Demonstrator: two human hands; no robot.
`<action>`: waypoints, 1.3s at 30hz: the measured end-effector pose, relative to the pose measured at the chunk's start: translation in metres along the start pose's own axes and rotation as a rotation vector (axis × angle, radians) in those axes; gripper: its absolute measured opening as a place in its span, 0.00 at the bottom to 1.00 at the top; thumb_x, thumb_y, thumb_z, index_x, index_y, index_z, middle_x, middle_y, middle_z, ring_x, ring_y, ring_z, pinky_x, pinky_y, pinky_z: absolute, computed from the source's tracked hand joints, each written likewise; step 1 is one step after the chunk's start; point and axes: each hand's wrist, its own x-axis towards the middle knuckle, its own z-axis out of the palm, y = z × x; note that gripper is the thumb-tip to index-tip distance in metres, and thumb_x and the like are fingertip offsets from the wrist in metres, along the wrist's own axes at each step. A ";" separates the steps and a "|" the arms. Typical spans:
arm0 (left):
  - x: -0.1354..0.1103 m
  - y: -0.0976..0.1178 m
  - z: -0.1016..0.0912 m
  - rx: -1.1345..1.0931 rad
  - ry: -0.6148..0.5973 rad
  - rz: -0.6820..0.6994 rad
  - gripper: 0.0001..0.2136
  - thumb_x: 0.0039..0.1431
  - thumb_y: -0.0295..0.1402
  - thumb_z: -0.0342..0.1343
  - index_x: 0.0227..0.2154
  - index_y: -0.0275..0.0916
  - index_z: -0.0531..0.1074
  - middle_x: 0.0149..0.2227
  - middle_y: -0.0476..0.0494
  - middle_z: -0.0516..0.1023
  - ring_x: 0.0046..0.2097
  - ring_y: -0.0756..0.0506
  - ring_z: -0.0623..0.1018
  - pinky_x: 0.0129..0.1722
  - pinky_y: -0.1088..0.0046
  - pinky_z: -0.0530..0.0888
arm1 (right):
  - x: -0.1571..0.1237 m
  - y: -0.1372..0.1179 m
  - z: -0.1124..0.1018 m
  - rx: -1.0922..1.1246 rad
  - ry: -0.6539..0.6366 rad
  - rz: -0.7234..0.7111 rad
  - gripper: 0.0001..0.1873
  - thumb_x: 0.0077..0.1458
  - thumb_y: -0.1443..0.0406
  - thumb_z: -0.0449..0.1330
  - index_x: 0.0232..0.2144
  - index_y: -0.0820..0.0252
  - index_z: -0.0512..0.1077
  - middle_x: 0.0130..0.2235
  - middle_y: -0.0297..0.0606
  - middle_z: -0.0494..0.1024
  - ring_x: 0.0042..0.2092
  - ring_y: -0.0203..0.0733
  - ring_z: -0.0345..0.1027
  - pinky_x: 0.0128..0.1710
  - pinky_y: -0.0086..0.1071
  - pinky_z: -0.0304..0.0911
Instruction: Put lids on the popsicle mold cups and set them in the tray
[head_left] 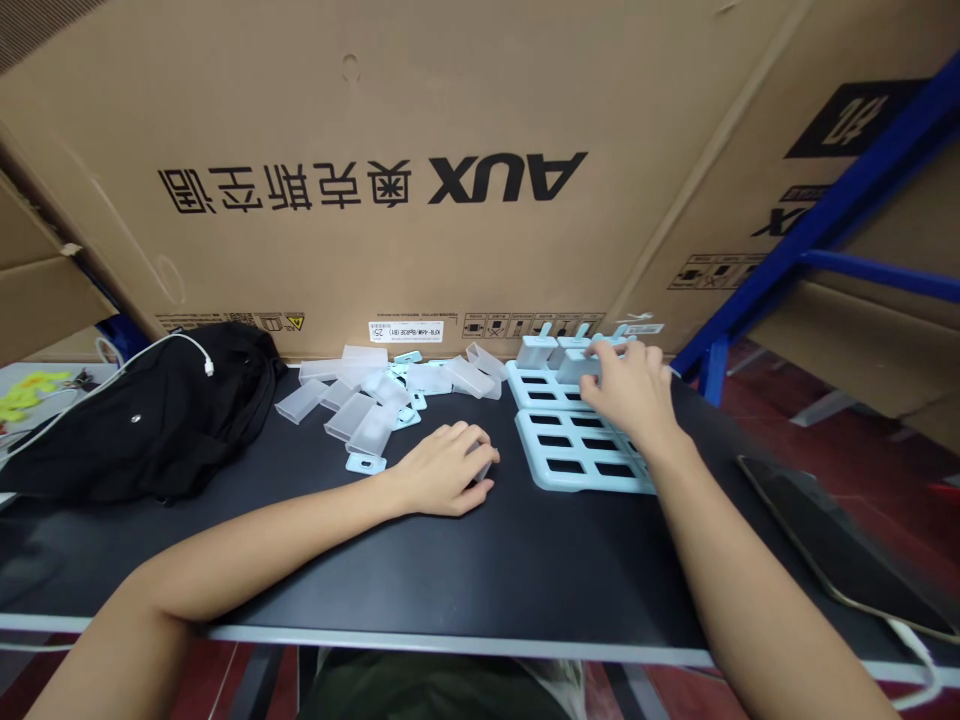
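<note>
A pale blue tray with rows of rectangular slots lies on the black table. Three frosted plastic moulds stand in its far row. My right hand rests over that far row, fingers curled onto one mould. My left hand lies on the table left of the tray, fingers closed round a small frosted piece that is mostly hidden. A heap of frosted moulds and pale blue lids lies beyond my left hand.
A black bag with a white cable sits at the left. A phone lies near the table's right edge. Large cardboard boxes stand close behind the table, and a blue metal frame rises at the right.
</note>
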 end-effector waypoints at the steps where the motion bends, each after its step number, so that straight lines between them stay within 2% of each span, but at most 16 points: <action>1: 0.000 0.000 0.001 -0.017 0.001 0.012 0.14 0.69 0.40 0.54 0.51 0.37 0.71 0.52 0.35 0.74 0.49 0.38 0.74 0.48 0.59 0.74 | -0.002 -0.002 -0.002 -0.013 0.039 0.006 0.23 0.60 0.62 0.52 0.54 0.66 0.73 0.51 0.63 0.72 0.52 0.68 0.64 0.46 0.52 0.63; 3: 0.000 -0.001 0.002 -0.046 0.000 0.027 0.15 0.69 0.41 0.54 0.52 0.37 0.71 0.53 0.35 0.74 0.50 0.38 0.74 0.48 0.60 0.75 | -0.003 -0.010 -0.006 -0.007 0.107 0.003 0.22 0.63 0.61 0.50 0.52 0.69 0.72 0.50 0.64 0.72 0.52 0.68 0.63 0.46 0.52 0.62; 5: -0.001 0.000 0.001 -0.058 -0.004 0.049 0.15 0.70 0.41 0.54 0.52 0.37 0.71 0.55 0.34 0.74 0.51 0.38 0.74 0.48 0.60 0.76 | -0.002 -0.024 -0.005 0.046 0.130 -0.054 0.20 0.65 0.60 0.48 0.49 0.67 0.72 0.47 0.61 0.74 0.51 0.66 0.63 0.46 0.51 0.61; 9: -0.008 0.005 -0.013 0.016 0.009 0.146 0.15 0.71 0.39 0.53 0.53 0.36 0.70 0.59 0.33 0.73 0.51 0.38 0.75 0.46 0.61 0.77 | 0.004 -0.070 0.000 0.161 0.020 -0.347 0.15 0.65 0.62 0.48 0.45 0.61 0.72 0.45 0.53 0.78 0.49 0.59 0.65 0.49 0.47 0.59; 11: -0.019 0.008 -0.026 0.102 0.025 0.160 0.10 0.71 0.35 0.51 0.49 0.36 0.71 0.56 0.33 0.75 0.49 0.39 0.76 0.46 0.62 0.76 | 0.006 -0.094 0.002 0.142 -0.037 -0.454 0.16 0.66 0.61 0.48 0.47 0.61 0.71 0.47 0.54 0.78 0.51 0.59 0.65 0.50 0.46 0.58; 13: -0.039 0.009 -0.041 0.206 0.025 0.117 0.07 0.71 0.33 0.51 0.41 0.36 0.73 0.47 0.36 0.77 0.44 0.40 0.76 0.42 0.63 0.75 | 0.009 -0.111 0.003 0.078 -0.090 -0.485 0.18 0.66 0.59 0.49 0.50 0.63 0.70 0.48 0.56 0.78 0.52 0.61 0.65 0.49 0.46 0.58; 15: -0.064 0.009 -0.056 0.274 0.042 0.027 0.08 0.70 0.32 0.51 0.37 0.37 0.73 0.43 0.38 0.78 0.42 0.40 0.76 0.40 0.63 0.74 | 0.012 -0.121 0.005 0.006 -0.155 -0.478 0.22 0.65 0.57 0.52 0.53 0.67 0.69 0.48 0.58 0.78 0.50 0.61 0.67 0.48 0.46 0.59; 19: -0.115 0.007 -0.072 0.369 0.021 -0.200 0.09 0.71 0.30 0.50 0.41 0.36 0.75 0.43 0.38 0.79 0.45 0.39 0.76 0.43 0.61 0.75 | 0.015 -0.121 0.010 -0.049 -0.217 -0.448 0.26 0.63 0.57 0.54 0.57 0.67 0.67 0.49 0.58 0.77 0.46 0.58 0.72 0.43 0.42 0.61; 23: -0.138 0.007 -0.072 0.360 -0.018 -0.268 0.11 0.72 0.31 0.48 0.47 0.35 0.76 0.47 0.37 0.80 0.47 0.39 0.77 0.45 0.60 0.76 | 0.012 -0.118 0.016 -0.041 -0.263 -0.418 0.26 0.62 0.57 0.55 0.59 0.64 0.65 0.49 0.55 0.77 0.43 0.55 0.73 0.37 0.39 0.61; 27: -0.129 0.012 -0.067 0.276 -0.060 -0.197 0.09 0.71 0.29 0.49 0.45 0.36 0.75 0.42 0.38 0.78 0.44 0.39 0.77 0.42 0.61 0.76 | 0.009 -0.119 0.018 -0.035 -0.296 -0.429 0.21 0.61 0.61 0.54 0.54 0.64 0.68 0.51 0.56 0.75 0.44 0.55 0.72 0.32 0.37 0.59; 31: -0.102 0.022 -0.058 0.085 -0.135 0.010 0.08 0.68 0.29 0.53 0.46 0.37 0.74 0.44 0.38 0.78 0.49 0.39 0.77 0.47 0.62 0.77 | 0.011 -0.117 0.011 0.022 -0.288 -0.434 0.17 0.64 0.63 0.50 0.51 0.63 0.70 0.49 0.53 0.75 0.39 0.52 0.72 0.30 0.39 0.55; 33: -0.085 0.024 -0.049 0.008 -0.167 0.122 0.08 0.66 0.30 0.56 0.47 0.37 0.73 0.46 0.38 0.79 0.53 0.38 0.77 0.49 0.63 0.77 | 0.013 -0.111 0.002 0.103 -0.226 -0.443 0.15 0.64 0.62 0.51 0.48 0.61 0.71 0.47 0.52 0.76 0.37 0.50 0.71 0.31 0.39 0.57; 36: -0.058 0.020 -0.031 -0.072 -0.160 0.213 0.09 0.66 0.32 0.56 0.46 0.37 0.74 0.48 0.37 0.80 0.58 0.36 0.75 0.55 0.62 0.78 | 0.012 -0.096 -0.019 0.340 -0.087 -0.512 0.10 0.61 0.61 0.55 0.42 0.58 0.71 0.42 0.47 0.76 0.38 0.49 0.70 0.36 0.40 0.62; 39: -0.038 0.008 -0.018 -0.155 -0.089 0.151 0.07 0.70 0.31 0.52 0.45 0.37 0.74 0.49 0.39 0.80 0.60 0.37 0.75 0.60 0.60 0.76 | -0.002 -0.077 -0.043 0.594 0.007 -0.560 0.06 0.61 0.59 0.59 0.39 0.53 0.71 0.36 0.40 0.77 0.36 0.48 0.70 0.37 0.42 0.67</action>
